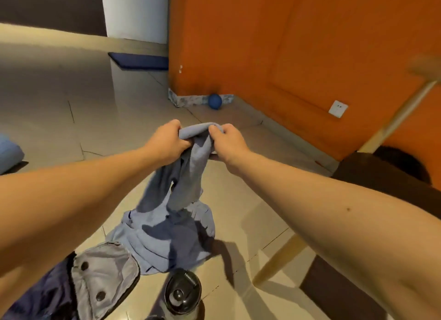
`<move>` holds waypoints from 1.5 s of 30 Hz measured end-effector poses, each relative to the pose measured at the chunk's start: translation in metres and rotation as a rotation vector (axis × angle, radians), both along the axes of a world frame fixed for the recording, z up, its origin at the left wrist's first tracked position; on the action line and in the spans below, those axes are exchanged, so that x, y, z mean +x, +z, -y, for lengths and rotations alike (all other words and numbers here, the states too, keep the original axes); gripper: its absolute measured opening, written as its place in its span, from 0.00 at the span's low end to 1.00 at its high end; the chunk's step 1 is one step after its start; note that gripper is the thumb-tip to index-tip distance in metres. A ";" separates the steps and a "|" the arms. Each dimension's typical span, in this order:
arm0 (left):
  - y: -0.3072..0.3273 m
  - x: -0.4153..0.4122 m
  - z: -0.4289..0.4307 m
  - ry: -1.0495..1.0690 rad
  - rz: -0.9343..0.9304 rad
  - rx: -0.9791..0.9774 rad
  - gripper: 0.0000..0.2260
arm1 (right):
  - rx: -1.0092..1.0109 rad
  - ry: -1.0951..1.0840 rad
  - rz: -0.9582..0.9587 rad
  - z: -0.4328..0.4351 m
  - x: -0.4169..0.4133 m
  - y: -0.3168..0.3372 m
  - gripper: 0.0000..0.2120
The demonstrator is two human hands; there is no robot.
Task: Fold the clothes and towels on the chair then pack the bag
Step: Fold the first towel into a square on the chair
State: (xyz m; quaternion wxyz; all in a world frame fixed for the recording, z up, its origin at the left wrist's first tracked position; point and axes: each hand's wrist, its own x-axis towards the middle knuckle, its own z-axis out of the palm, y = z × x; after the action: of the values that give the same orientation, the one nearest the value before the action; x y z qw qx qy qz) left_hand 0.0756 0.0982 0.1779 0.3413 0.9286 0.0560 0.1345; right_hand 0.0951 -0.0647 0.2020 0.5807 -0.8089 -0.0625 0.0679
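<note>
Head camera looks down past both my bare forearms, stretched out over a tiled floor (59, 93). My left hand (167, 140) and my right hand (229, 140) are both closed on the top edge of a grey-blue towel (191, 174), thumbs on the near side and fingers curled over the far side, the two hands close together with only a short bunched span of cloth between them. From that grip the towel hangs down in loose twisted folds, and its lower end reaches a heap of lighter blue cloth (167, 238) that lies crumpled on the floor below my hands. Whether the two are one piece or separate items I cannot tell.

Just beside that heap, at the lower left, an open bag (105, 279) lies on the floor, its pale grey lining and two dark round snaps facing up, with dark navy fabric along its left side. A dark bottle (182, 291) with a round lid stands on the floor near the bag's right edge.

At the right is a wooden chair (281, 260) with a pale leg and a dark seat. Beyond my hands, an orange wall (286, 45) carries a white socket (338, 108), and a blue ball (214, 101) rests at its base.
</note>
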 end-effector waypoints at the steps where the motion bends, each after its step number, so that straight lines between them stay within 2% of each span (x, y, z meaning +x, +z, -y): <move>1: 0.027 -0.009 0.007 -0.011 0.035 -0.024 0.10 | 0.002 -0.015 0.031 0.006 -0.009 0.028 0.10; 6: 0.145 -0.061 0.050 -0.182 0.178 -0.128 0.11 | -0.040 -0.143 0.180 0.047 -0.056 0.151 0.19; 10: 0.218 -0.112 0.093 -0.379 0.211 -0.243 0.16 | 0.069 -0.156 0.209 0.089 -0.110 0.218 0.12; 15: 0.255 -0.169 0.160 -0.416 0.261 -0.298 0.05 | -0.082 -0.229 0.388 0.162 -0.194 0.249 0.15; 19: 0.248 -0.202 0.208 -0.387 0.239 -0.371 0.03 | -0.097 -0.082 0.204 0.236 -0.265 0.217 0.14; 22: 0.230 -0.223 0.243 -0.395 0.145 -0.459 0.04 | -0.232 -0.055 0.073 0.287 -0.303 0.161 0.09; 24: 0.218 -0.235 0.261 -0.380 0.073 -0.518 0.04 | -0.254 -0.051 -0.031 0.312 -0.325 0.123 0.06; 27: 0.203 -0.247 0.281 -0.341 -0.053 -0.679 0.05 | -0.131 -0.039 -0.243 0.343 -0.350 0.082 0.10; 30: 0.190 -0.249 0.293 -0.353 -0.127 -0.733 0.06 | 0.058 -0.022 -0.400 0.368 -0.368 0.063 0.07; 33: 0.169 -0.247 0.302 -0.383 -0.237 -0.689 0.06 | 0.219 -0.055 -0.387 0.378 -0.374 0.066 0.15; 36: 0.137 -0.245 0.306 -0.515 -0.359 -0.464 0.07 | 0.414 -0.242 -0.288 0.376 -0.367 0.084 0.14; 39: 0.106 -0.246 0.309 -0.741 -0.491 -0.264 0.16 | 0.483 -0.406 -0.216 0.379 -0.354 0.089 0.14; 42: 0.093 -0.243 0.316 -0.866 -0.580 -0.260 0.24 | 0.556 -0.483 -0.219 0.382 -0.345 0.088 0.12; 45: 0.087 -0.235 0.328 -0.895 -0.581 -0.320 0.35 | 0.582 -0.449 -0.268 0.382 -0.339 0.086 0.09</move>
State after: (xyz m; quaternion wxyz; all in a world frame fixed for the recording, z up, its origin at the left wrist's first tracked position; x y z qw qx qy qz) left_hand -0.1589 -0.2300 0.2654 0.4725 0.7973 -0.2321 -0.2954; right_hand -0.2444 -0.4466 0.2878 0.7892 -0.5880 0.1756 0.0235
